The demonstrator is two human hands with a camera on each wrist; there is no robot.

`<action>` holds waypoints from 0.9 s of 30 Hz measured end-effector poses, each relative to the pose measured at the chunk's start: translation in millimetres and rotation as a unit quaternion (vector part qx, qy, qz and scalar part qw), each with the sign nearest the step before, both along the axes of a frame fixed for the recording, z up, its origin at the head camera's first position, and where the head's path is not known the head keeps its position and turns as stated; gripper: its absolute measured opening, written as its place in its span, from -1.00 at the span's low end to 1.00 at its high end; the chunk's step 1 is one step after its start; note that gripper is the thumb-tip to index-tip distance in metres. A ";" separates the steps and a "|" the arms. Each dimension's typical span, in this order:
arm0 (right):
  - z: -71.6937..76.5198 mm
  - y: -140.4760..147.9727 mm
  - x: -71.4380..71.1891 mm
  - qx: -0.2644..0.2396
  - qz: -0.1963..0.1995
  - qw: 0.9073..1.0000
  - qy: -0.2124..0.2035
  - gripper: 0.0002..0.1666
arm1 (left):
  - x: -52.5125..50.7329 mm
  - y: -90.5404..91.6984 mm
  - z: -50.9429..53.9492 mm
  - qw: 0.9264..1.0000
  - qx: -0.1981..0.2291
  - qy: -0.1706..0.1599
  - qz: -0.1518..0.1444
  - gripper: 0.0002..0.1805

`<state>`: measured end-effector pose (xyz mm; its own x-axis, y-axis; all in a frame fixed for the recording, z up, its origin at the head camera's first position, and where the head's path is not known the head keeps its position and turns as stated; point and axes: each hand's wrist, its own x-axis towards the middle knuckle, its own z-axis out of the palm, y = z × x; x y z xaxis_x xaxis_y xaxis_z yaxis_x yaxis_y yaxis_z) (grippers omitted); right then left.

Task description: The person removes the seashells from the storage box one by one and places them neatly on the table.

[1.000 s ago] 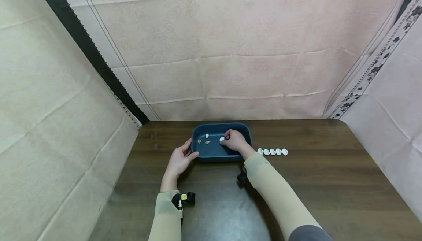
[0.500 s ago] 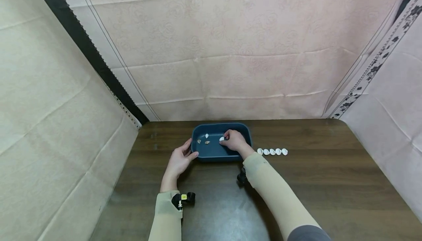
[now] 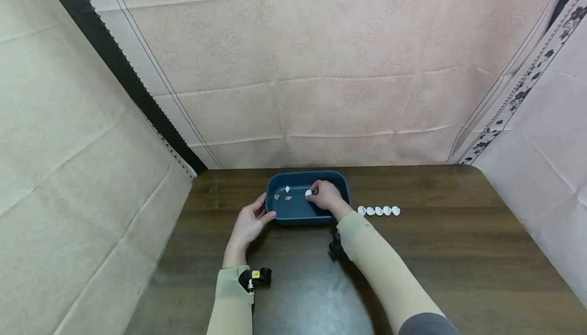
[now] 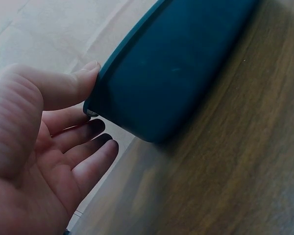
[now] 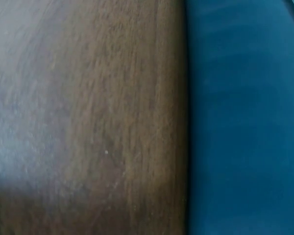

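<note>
A blue tray (image 3: 302, 221) lies on the table, with a small white shell (image 3: 287, 189) and two brownish shells (image 3: 288, 198) in its left part. My left hand (image 3: 248, 224) holds the tray's left end; in the left wrist view the thumb of the hand (image 4: 44, 132) lies on the rim of the tray (image 4: 157, 73), other fingers below it. Inside the tray, my right hand (image 3: 326, 196) pinches a white shell (image 3: 308, 192) between thumb and fingers. The right wrist view shows only the tray's side (image 5: 250, 117) and the table, not the hand.
Several white shells (image 3: 378, 211) stand in a row on the wooden table (image 3: 458, 233), right of the tray and close to the right wrist. Pale cloth (image 3: 330, 70) hangs behind the table and along both sides. A dark device is strapped on each wrist.
</note>
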<state>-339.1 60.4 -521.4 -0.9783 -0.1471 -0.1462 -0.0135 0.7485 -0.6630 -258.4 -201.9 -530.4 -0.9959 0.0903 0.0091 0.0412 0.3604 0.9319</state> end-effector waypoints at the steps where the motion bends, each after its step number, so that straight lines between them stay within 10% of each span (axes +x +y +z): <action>1: -0.4 0.2 -0.1 0.001 0.000 1.000 0.001 -0.65 | -0.1 0.1 -0.1 1.000 -0.001 0.000 0.000 -0.25; 27: -4.2 0.2 1.6 0.016 0.027 0.999 0.027 -0.60 | -0.7 -0.6 -0.3 1.000 0.026 -0.005 -0.016 -0.23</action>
